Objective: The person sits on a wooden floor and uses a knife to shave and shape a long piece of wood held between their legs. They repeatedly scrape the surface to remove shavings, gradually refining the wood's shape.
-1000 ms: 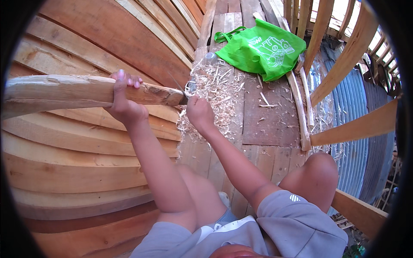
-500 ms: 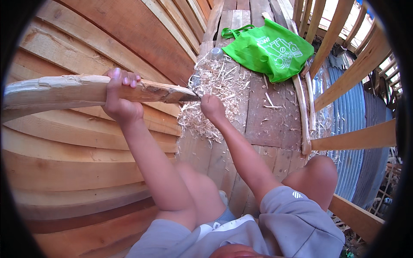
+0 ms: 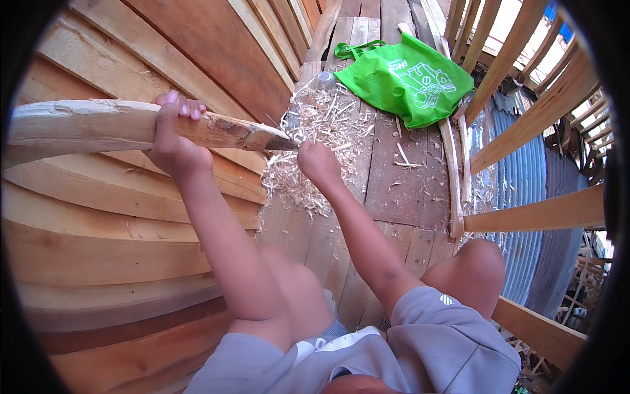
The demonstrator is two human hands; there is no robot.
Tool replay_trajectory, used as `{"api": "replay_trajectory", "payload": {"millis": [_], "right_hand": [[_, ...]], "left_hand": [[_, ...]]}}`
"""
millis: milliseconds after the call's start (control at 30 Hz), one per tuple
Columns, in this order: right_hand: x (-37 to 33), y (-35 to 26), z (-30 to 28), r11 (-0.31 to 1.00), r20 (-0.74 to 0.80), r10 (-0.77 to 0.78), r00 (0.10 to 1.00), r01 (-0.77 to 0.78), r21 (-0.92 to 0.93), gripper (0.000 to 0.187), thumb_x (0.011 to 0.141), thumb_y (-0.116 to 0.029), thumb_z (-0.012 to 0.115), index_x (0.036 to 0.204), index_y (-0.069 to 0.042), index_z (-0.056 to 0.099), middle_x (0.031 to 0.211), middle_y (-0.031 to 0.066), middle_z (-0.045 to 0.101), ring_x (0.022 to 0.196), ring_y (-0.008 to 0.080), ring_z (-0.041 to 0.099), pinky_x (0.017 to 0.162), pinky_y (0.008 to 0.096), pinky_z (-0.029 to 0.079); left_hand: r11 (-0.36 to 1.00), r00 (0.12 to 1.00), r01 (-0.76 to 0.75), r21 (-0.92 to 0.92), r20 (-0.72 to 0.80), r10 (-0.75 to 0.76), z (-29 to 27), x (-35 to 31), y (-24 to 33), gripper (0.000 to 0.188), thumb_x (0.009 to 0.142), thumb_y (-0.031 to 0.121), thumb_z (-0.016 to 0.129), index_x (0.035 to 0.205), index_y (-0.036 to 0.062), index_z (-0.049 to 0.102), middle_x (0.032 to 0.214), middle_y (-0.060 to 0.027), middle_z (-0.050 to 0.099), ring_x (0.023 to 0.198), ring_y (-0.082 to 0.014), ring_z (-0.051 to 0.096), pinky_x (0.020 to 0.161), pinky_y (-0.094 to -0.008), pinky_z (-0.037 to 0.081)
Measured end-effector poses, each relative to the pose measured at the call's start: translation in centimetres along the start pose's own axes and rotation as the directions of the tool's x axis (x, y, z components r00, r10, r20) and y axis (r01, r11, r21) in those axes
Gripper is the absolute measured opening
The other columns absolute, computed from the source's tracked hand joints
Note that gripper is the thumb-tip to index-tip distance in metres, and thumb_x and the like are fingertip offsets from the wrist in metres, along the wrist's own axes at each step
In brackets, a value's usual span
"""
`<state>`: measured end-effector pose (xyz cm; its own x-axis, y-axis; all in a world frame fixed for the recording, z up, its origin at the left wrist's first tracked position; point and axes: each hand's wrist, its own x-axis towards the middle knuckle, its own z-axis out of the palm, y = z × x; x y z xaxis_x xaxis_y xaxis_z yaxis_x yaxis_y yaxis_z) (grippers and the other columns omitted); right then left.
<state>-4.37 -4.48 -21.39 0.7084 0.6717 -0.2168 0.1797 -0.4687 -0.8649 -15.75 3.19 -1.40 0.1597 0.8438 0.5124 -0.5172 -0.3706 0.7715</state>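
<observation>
A long, curved piece of pale wood (image 3: 85, 131) runs in from the left edge, its upper side rough and freshly cut. My left hand (image 3: 176, 134) is wrapped round it, thumb and fingertips showing on top. At the wood's narrower right end, my right hand (image 3: 319, 164) is closed in a fist around what looks like a knife (image 3: 283, 142). Its short grey blade lies against the wood's end, and the handle is hidden inside the fist.
Wood shavings (image 3: 308, 180) are heaped on the plank floor (image 3: 400, 190). Beyond them lie a clear cup (image 3: 325, 81) and a green bag (image 3: 410, 79). A board wall (image 3: 118, 256) rises on the left, a wooden railing (image 3: 525, 213) on the right.
The view has shifted slightly. Wood and both hands appear a little higher and farther left in the picture; the blade remains at the wood's right end, both grips unchanged.
</observation>
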Motion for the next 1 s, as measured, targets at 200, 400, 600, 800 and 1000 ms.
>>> {"api": "replay_trajectory", "payload": {"millis": [200,400,600,800,1000], "right_hand": [[1.0,3.8,2.4,0.993,-0.056,0.062,0.996,-0.056,0.108,0.062,0.096,-0.038,0.032,0.088,0.011,0.069,0.091,0.0367,0.065,0.093,0.053,0.064,0.092,0.0551,0.047],[0.6,3.9,2.7,0.994,0.03,0.107,0.994,-0.106,-0.043,0.06,0.097,-0.039,0.032,0.098,0.006,0.071,0.099,0.0317,0.067,0.1,0.0498,0.064,0.093,0.0536,0.047],[-2.3,-0.4,-0.6,0.996,0.097,0.054,0.994,-0.047,-0.076,0.062,0.1,-0.039,0.029,0.1,0.007,0.07,0.101,0.0322,0.067,0.103,0.0487,0.063,0.094,0.0539,0.047],[1.8,4.9,2.1,0.994,0.023,0.067,0.998,-0.065,-0.088,0.063,0.097,-0.04,0.03,0.098,0.009,0.069,0.101,0.0355,0.065,0.1,0.0511,0.063,0.093,0.0547,0.047],[0.6,4.7,3.0,0.986,-0.09,0.007,0.996,-0.022,-0.163,0.057,0.096,-0.036,0.034,0.085,0.004,0.073,0.086,0.0287,0.069,0.086,0.047,0.068,0.083,0.0536,0.052]], "left_hand": [[0.999,0.997,0.043,0.001,0.065,-0.043,0.2,-0.2,0.1,0.009,0.088,0.014,0.061,0.089,0.0069,0.055,0.072,-0.0019,0.043,0.068,-0.0154,0.045,0.075,-0.0363,0.043],[0.999,0.999,0.045,0.018,0.027,-0.046,-1.0,0.0,0.4,0.008,0.087,0.013,0.061,0.087,0.0075,0.054,0.071,-0.002,0.044,0.067,-0.0158,0.045,0.074,-0.0371,0.044],[1.0,1.0,0.016,0.015,-0.016,-0.015,-0.7,-0.6,0.7,0.011,0.082,0.011,0.063,0.087,0.0063,0.054,0.071,-0.0022,0.045,0.067,-0.0163,0.046,0.072,-0.0364,0.043],[1.0,1.0,-0.002,0.013,0.003,0.002,0.3,-0.7,0.7,0.012,0.082,0.01,0.063,0.086,0.0056,0.053,0.071,-0.0023,0.044,0.066,-0.0162,0.045,0.071,-0.0364,0.043],[1.0,0.999,0.031,-0.002,0.015,-0.031,-0.5,-0.5,0.9,0.011,0.083,0.01,0.062,0.086,0.006,0.052,0.071,-0.0022,0.044,0.066,-0.0163,0.045,0.072,-0.0366,0.043]]}}
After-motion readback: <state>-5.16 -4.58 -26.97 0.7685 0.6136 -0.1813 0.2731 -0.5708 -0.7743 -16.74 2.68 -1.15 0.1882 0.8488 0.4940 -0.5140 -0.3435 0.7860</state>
